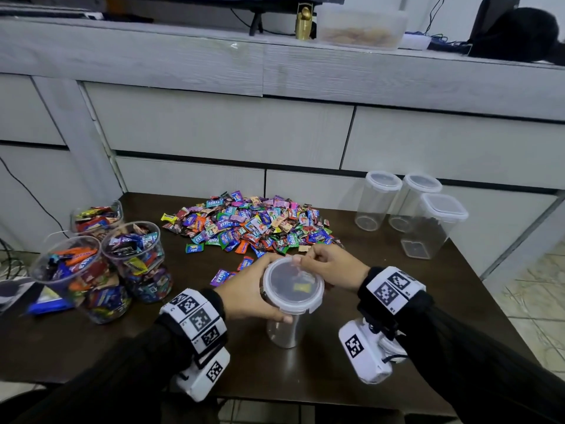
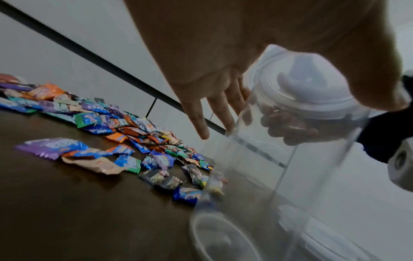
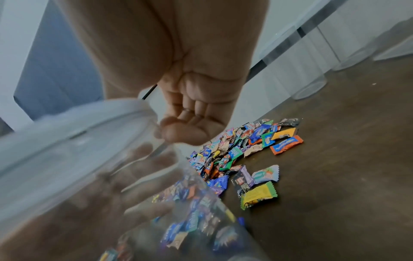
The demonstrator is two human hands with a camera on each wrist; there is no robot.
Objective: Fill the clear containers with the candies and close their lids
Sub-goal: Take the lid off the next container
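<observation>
While the clear container [image 1: 286,328] stands near the front edge of the table [image 1: 382,301], just before the candies [image 1: 253,223], its wall below the lid [image 1: 293,284] is wrapped by the curled fingers of the left hand [image 1: 244,296]. A tab at the lid's far rim is pinched by the right hand [image 1: 328,267]. Being nearly empty, thin-walled and smooth, the container is judged light, stiff and slippery; a hold high on the wall, under the rim, is advised.

Dark wooden table [image 1: 382,301] before a grey drawer cabinet [image 1: 232,127]. On the cabinet top: 1 gold figurine [image 1: 304,24], 1 translucent tub [image 1: 360,26], 1 black bag [image 1: 516,35], cables.
</observation>
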